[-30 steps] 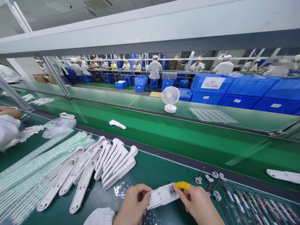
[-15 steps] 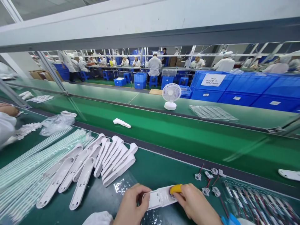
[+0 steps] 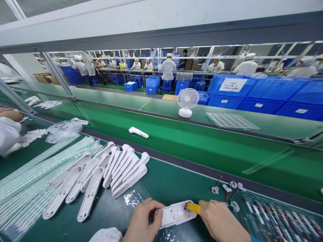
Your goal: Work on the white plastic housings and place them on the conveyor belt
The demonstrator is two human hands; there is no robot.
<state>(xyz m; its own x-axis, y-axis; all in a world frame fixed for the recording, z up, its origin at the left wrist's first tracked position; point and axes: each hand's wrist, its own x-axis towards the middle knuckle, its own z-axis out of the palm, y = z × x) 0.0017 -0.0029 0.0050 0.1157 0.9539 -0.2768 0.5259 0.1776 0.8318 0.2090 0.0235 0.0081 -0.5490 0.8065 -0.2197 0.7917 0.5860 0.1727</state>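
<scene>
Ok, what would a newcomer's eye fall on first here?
Probably the yellow piece, tool or finger cover, I can't tell, between the right hand and the casing pinched in the left hand. Then the fan, upright beyond the green strip, and the blue bins, stacked at upper right.
</scene>
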